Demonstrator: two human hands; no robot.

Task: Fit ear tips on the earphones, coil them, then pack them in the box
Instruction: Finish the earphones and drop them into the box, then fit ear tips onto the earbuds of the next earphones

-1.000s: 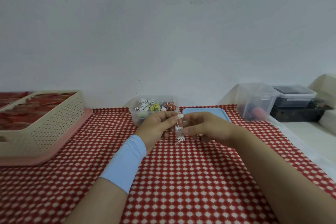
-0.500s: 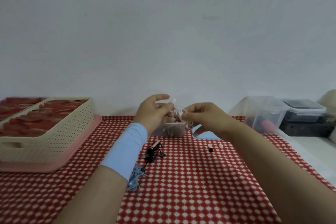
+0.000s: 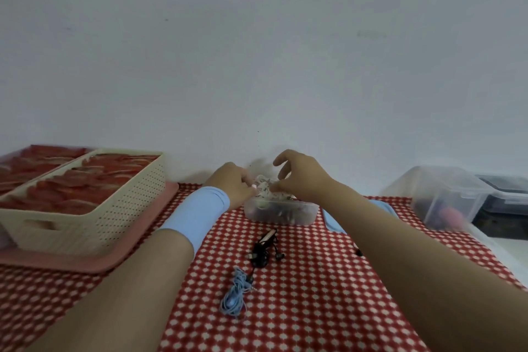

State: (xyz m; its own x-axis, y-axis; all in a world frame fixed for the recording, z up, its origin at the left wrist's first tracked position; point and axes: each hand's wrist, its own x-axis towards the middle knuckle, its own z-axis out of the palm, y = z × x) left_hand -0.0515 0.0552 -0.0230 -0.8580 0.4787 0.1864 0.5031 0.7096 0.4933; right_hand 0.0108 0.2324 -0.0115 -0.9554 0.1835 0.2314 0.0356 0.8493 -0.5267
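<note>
One grey-white wall (image 3: pixel 257 51) backs a red-and-white checked tablecloth (image 3: pixel 314 308). At left a cream perforated plastic basket (image 3: pixel 114 208) of red pieces sits on a pink tray (image 3: pixel 137 246); at right stand clear plastic tubs (image 3: pixel 445 194). Centre back, a small clear plastic box (image 3: pixel 303 216) holds coiled earphones (image 3: pixel 274 210), a blue lid (image 3: pixel 333 221) beside it. Over its rim the left hand (image 3: pixel 231 183) and right hand (image 3: pixel 303 177) both pinch a white earphone coil (image 3: pixel 264 188). Nearer lie a blue earphone bundle (image 3: pixel 234 294) and a black earphone tangle (image 3: pixel 263 251).

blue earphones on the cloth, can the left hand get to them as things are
Probably yes: the left hand holds the white earphones at the box, but the blue earphones lie uncovered on the cloth, right of its forearm.
</note>
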